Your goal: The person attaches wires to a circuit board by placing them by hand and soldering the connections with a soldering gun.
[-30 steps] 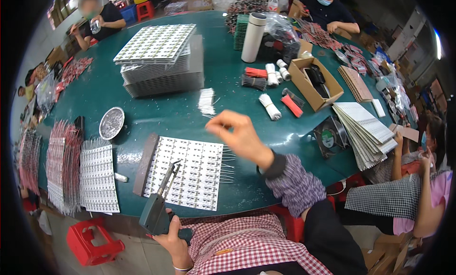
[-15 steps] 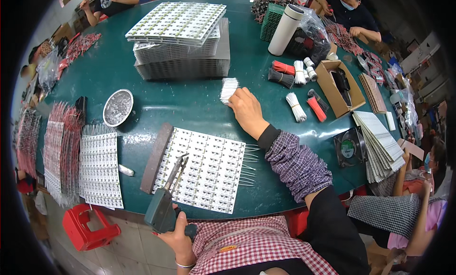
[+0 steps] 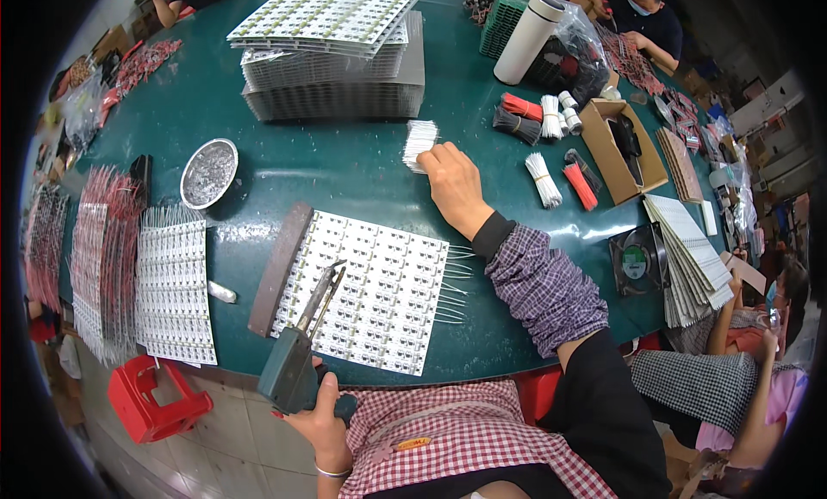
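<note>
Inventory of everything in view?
soldering gun: one, green, front left
sheet: one, white, front
bar: one, brown, beside sheet
wires: many, white, centre
bowl: one, silver, left
board stack: one, white, back
flask: one, white, back
bundles: several, red/white/grey, right
open carton: one, brown, right
fan: one, black, right
boards: several, white, right
wired boards: several, red-white, left
stool: one, red, lower left
table: one, green, centre
people: several, mixed clothing, edges
left hand: one, on soldering gun
right hand: one, at wires
</note>
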Demonstrator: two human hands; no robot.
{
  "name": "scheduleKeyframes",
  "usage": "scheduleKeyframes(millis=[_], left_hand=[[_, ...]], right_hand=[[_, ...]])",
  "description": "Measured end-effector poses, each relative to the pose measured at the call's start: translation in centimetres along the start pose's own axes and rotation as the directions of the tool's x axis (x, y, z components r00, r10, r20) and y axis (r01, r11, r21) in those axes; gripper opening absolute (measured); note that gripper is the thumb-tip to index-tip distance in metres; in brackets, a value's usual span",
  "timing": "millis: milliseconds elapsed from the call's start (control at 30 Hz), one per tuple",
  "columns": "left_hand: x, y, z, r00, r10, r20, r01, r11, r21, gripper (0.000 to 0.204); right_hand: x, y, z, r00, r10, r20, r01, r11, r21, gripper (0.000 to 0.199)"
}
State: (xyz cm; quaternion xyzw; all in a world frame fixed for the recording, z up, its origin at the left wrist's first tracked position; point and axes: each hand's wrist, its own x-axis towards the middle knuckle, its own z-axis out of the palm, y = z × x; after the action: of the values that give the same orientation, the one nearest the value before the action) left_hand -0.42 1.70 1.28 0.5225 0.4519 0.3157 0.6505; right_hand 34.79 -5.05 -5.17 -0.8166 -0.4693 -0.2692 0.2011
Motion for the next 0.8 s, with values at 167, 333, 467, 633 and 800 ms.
scheduleKeyframes(millis=[167, 333, 467, 633, 800], left_hand=[[-0.1, -1.0, -0.3, 1.0, 0.016, -0.007, -0.016, 0.999, -0.039, 0.047], [-0.2, -1.8, -0.8, 0.997, 0.074, 0.003, -0.074, 0.997, -0.024, 0.047], [-0.6, -0.8, -0.3, 0.999, 0.054, 0.002, -0.054, 0.999, -0.004, 0.047], [-0.9, -0.5, -0.6, 0.999, 0.033, 0.038, -0.032, 0.999, -0.008, 0.037], [-0.9, -0.5, -0.8, 0.999, 0.004, 0.039, -0.005, 1.0, 0.024, 0.038]], right_hand=[[-0.2, 0.2, 0.4, 0.997, 0.031, -0.073, -0.025, 0.996, 0.089, 0.011], [-0.4, 0.3, -0.1, 0.997, 0.063, -0.034, -0.061, 0.997, 0.04, 0.012], [-0.6, 0.5, -0.1, 0.999, 0.05, -0.017, -0.049, 0.998, 0.027, 0.011], [-1.0, 0.9, 0.2, 0.998, 0.063, -0.008, -0.061, 0.991, 0.119, 0.012], [-1.1, 0.7, 0.2, 0.999, 0.039, -0.012, -0.037, 0.995, 0.089, 0.013]])
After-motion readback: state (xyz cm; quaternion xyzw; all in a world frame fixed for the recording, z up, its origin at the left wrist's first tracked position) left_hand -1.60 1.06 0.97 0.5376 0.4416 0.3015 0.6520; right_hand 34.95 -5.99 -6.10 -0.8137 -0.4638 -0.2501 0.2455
